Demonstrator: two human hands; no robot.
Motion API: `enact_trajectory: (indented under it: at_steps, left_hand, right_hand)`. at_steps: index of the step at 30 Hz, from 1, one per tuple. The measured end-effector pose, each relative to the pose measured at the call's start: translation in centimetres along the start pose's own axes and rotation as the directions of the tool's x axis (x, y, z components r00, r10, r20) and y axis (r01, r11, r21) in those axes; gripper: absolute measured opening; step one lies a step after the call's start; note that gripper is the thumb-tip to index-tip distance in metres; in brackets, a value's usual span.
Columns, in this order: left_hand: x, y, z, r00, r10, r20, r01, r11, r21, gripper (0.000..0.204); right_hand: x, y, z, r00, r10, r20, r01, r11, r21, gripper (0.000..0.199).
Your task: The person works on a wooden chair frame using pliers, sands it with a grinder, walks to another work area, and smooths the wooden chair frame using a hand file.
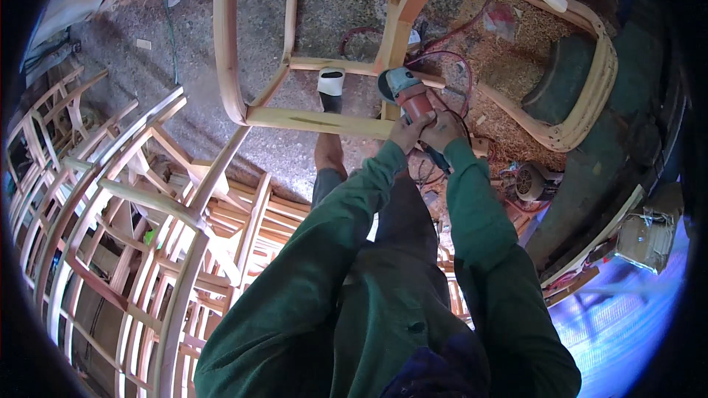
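Observation:
An angle grinder (pixel 417 105) with an orange-red body, grey head and dark round disc is held in front of me. Fingers of my left hand (pixel 405 133) are closed around its body on the near left side. My right hand (pixel 443 130) grips it farther back, toward the dark rear end. The grinder's disc sits beside an upright of a pale wooden chair frame (pixel 317 121); whether it touches the wood I cannot tell. The frame's near rail runs left from my hands, above my foot in a white and black sandal (pixel 332 82).
Many unfinished wooden frames (pixel 158 206) are stacked at the left. Sawdust and shavings (pixel 509 66) cover the floor at the right, with a reddish hose (pixel 472 18) across it. A curved wooden piece (pixel 590 114) lies farther right, near a motor-like machine (pixel 532 180).

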State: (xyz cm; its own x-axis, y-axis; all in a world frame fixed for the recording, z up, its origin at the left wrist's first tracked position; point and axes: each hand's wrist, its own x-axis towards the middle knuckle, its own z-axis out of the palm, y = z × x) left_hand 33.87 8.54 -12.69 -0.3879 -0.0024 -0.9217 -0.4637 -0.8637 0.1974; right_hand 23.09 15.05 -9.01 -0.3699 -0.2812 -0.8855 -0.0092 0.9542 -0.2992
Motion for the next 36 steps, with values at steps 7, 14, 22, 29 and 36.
enact_trajectory:
  at_steps: [7, 14, 22, 29, 36]
  left_hand:
    - [-4.8, -3.4, 0.0, 0.999, -0.047, 0.003, 0.047, 0.999, -0.011, 0.045]
    - [-8.4, -7.0, 0.4, 0.998, -0.026, 0.054, 0.027, 0.999, -0.025, 0.050]
    - [-5.7, -7.8, -0.9, 0.982, 0.161, 0.100, -0.154, 0.986, -0.068, 0.046]
    - [-1.1, -4.8, -0.5, 0.990, 0.090, 0.111, -0.092, 0.996, 0.015, 0.043]
    - [2.2, -0.7, -0.5, 0.997, 0.032, 0.077, -0.035, 0.998, 0.044, 0.047]
  right_hand:
    - [-4.6, 3.0, 2.0, 0.997, -0.044, 0.061, 0.029, 0.973, 0.227, 0.058]
    - [-9.8, 3.4, 2.4, 1.000, -0.006, 0.011, 0.006, 1.000, -0.012, 0.056]
    - [-7.7, 4.8, 3.4, 0.999, -0.024, 0.036, 0.019, 0.993, 0.120, 0.051]
    - [-2.9, 3.2, 1.4, 1.000, 0.017, 0.017, -0.017, 0.999, 0.032, 0.055]
    - [2.8, 3.7, 1.3, 0.998, -0.061, -0.003, 0.061, 0.997, 0.057, 0.050]
